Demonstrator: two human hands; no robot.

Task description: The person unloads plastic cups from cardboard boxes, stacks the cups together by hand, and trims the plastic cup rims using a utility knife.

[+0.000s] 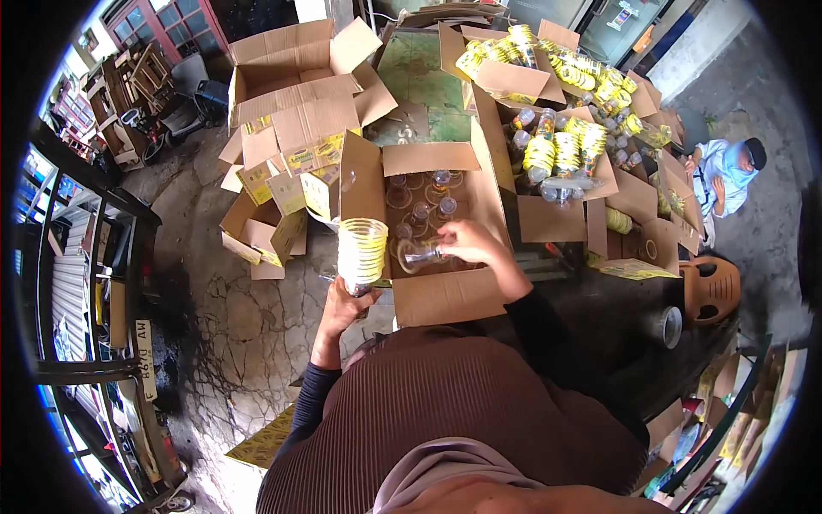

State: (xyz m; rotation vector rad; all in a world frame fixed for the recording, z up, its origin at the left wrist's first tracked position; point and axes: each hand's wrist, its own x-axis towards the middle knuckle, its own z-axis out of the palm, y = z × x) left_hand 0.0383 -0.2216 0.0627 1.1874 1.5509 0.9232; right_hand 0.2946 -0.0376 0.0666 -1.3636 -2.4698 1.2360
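An upright stack of nested clear cups with yellow rims [362, 248] rises from my left hand [346, 307], whose fingers wrap round its lower end. My right hand [469, 242] grips a clear plastic cup [419, 254] that lies tilted on its side, over the near part of an open cardboard box [445, 297]. Several clear cups [420, 212] stand inside this box, beyond my right hand. The stack is held just outside the box's left wall.
Boxes full of yellow-rimmed cup stacks [565, 152] stand at the right. Open cardboard boxes [295, 120] are piled at the left. A person in light blue [726, 176] is at the far right, near a brown plastic chair [712, 289]. Metal shelving [90, 373] lines the left edge.
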